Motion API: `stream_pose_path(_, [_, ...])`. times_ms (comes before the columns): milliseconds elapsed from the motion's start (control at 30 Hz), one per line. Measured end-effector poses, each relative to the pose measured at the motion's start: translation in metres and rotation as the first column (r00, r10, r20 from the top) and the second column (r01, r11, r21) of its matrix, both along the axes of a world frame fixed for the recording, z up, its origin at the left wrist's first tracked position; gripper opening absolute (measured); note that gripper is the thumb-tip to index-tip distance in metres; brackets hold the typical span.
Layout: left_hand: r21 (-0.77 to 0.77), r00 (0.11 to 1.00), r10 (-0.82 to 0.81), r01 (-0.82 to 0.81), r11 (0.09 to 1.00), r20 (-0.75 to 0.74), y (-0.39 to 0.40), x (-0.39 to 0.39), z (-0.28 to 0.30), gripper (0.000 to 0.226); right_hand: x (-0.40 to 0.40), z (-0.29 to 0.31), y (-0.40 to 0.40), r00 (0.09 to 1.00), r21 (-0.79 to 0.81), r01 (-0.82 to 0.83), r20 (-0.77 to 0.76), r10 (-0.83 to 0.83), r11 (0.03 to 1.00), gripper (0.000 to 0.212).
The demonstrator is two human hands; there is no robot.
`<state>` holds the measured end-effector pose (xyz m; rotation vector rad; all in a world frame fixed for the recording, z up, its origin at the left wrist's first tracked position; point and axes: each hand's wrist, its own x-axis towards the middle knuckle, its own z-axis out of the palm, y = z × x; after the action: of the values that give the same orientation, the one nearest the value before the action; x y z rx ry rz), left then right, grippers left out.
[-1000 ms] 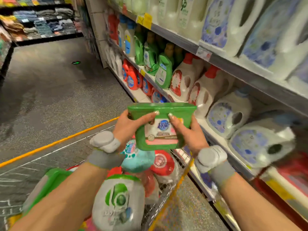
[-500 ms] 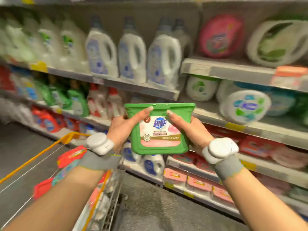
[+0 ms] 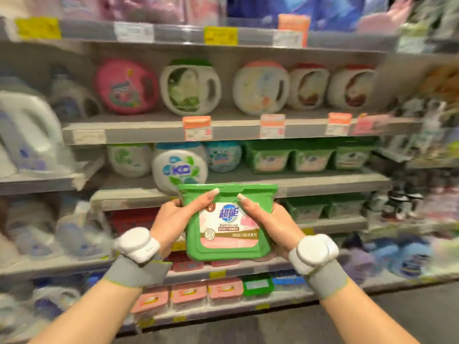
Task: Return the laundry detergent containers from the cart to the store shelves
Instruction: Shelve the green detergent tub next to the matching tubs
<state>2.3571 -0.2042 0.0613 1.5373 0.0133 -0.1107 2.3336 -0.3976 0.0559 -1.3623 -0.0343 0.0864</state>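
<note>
A green detergent pod box (image 3: 227, 234) with a pink and white label is held up in front of the store shelves (image 3: 223, 131). My left hand (image 3: 177, 217) grips its left side, thumb laid across the front near the lid. My right hand (image 3: 267, 219) grips its right side the same way. Matching green boxes (image 3: 308, 157) stand in a row on the shelf just above and to the right of the held box. The cart is out of view.
Round white and pink detergent tubs (image 3: 191, 86) fill the upper shelf. A round white tub with a blue logo (image 3: 180, 170) stands right behind the held box. Pink flat boxes (image 3: 188, 292) line the bottom shelf. Large white jugs (image 3: 27, 135) sit at the left.
The view has swung right along the shelving, and the cart has left the frame. Both hands still hold the green box in the same grip, now facing the shelf with matching green boxes.
</note>
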Motion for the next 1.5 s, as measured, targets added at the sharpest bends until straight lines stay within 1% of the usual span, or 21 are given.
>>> stream_pose_path(167, [-0.002,0.997,-0.072,0.071,0.997,-0.030,-0.092,0.018,-0.005,0.066,0.014,-0.007,-0.094,0.999,-0.010,0.044,-0.030,-0.045,0.999,0.036])
stream_pose_path(267, [0.022,0.998,-0.059,0.060,0.998,-0.023,-0.119,0.033,-0.012,0.066,0.025,-0.013,-0.124,0.998,-0.028,0.046,-0.034,-0.047,0.999,0.032])
stream_pose_path(333, [0.038,0.996,-0.077,0.079,0.996,-0.043,-0.137,0.052,-0.016,0.072,0.040,-0.018,-0.145,0.998,-0.036,0.058,-0.030,-0.059,0.998,0.037])
stream_pose_path(400, [0.035,0.992,-0.111,0.114,0.993,-0.063,-0.160,0.075,-0.019,0.067,0.062,-0.025,-0.168,0.995,-0.045,0.087,-0.038,-0.088,0.995,0.043])
stream_pose_path(467, [0.023,0.993,-0.098,0.100,0.995,-0.064,-0.168,0.086,-0.021,0.060,0.073,-0.028,-0.174,0.995,-0.056,0.082,-0.044,-0.084,0.995,0.040])
stream_pose_path(533, [0.007,0.992,-0.100,0.101,0.995,-0.073,-0.174,0.095,-0.023,0.058,0.082,-0.031,-0.178,0.996,-0.050,0.069,-0.049,-0.071,0.996,0.040])
stream_pose_path(633, [0.004,0.992,-0.108,0.108,0.994,-0.071,-0.193,0.136,-0.026,0.050,0.122,-0.032,-0.196,0.996,-0.046,0.082,-0.043,-0.084,0.996,0.041])
stream_pose_path(767, [0.009,0.993,-0.102,0.103,0.995,-0.058,-0.208,0.189,-0.031,0.059,0.171,-0.036,-0.212,0.996,-0.042,0.076,-0.048,-0.078,0.996,0.033])
stream_pose_path(867, [0.037,0.994,-0.099,0.101,0.994,-0.055,-0.213,0.227,-0.037,0.072,0.209,-0.041,-0.220,0.994,-0.055,0.077,-0.072,-0.080,0.996,0.029])
stream_pose_path(900, [0.050,0.994,-0.096,0.099,0.994,-0.052,-0.215,0.238,-0.039,0.075,0.222,-0.044,-0.222,0.993,-0.066,0.086,-0.081,-0.091,0.994,0.035])
stream_pose_path(933, [0.054,0.995,-0.086,0.089,0.995,-0.056,-0.216,0.249,-0.041,0.076,0.234,-0.047,-0.224,0.990,-0.088,0.100,-0.092,-0.108,0.991,0.050])
stream_pose_path(1000, [0.054,0.996,-0.068,0.070,0.996,-0.050,-0.219,0.264,-0.044,0.076,0.256,-0.054,-0.226,0.980,-0.134,0.130,-0.134,-0.148,0.982,0.091])
stream_pose_path(1033, [0.053,0.997,-0.061,0.063,0.997,-0.043,-0.220,0.271,-0.046,0.076,0.265,-0.057,-0.229,0.975,-0.138,0.145,-0.148,-0.165,0.980,0.104])
stream_pose_path(1067, [0.052,0.998,-0.054,0.056,0.997,-0.040,-0.222,0.277,-0.047,0.076,0.274,-0.061,-0.231,0.973,-0.137,0.156,-0.149,-0.176,0.978,0.108])
stream_pose_path(1167, [0.078,0.997,-0.061,0.064,0.995,-0.038,-0.225,0.295,-0.047,0.081,0.295,-0.059,-0.238,0.974,-0.129,0.164,-0.134,-0.182,0.978,0.105])
stream_pose_path(1200, [0.087,0.997,-0.069,0.072,0.994,-0.038,-0.226,0.300,-0.047,0.082,0.300,-0.058,-0.241,0.977,-0.136,0.158,-0.123,-0.175,0.978,0.101])
stream_pose_path(1267, [0.100,0.998,-0.049,0.053,0.994,-0.043,-0.228,0.308,-0.049,0.086,0.309,-0.056,-0.246,0.979,-0.124,0.147,-0.123,-0.162,0.981,0.079])
stream_pose_path(1334, [0.154,0.999,-0.005,0.013,0.988,-0.050,-0.232,0.319,-0.053,0.091,0.318,-0.056,-0.251,0.977,-0.117,0.161,-0.122,-0.175,0.980,0.060])
stream_pose_path(1434, [0.233,0.996,0.027,-0.006,0.973,-0.084,-0.229,0.327,-0.059,0.088,0.328,-0.061,-0.255,0.981,-0.150,0.149,-0.100,-0.165,0.977,0.051])
stream_pose_path(1500, [0.246,0.992,0.027,0.004,0.969,-0.120,-0.231,0.334,-0.065,0.094,0.337,-0.068,-0.261,0.985,-0.213,0.129,-0.088,-0.151,0.968,0.038])
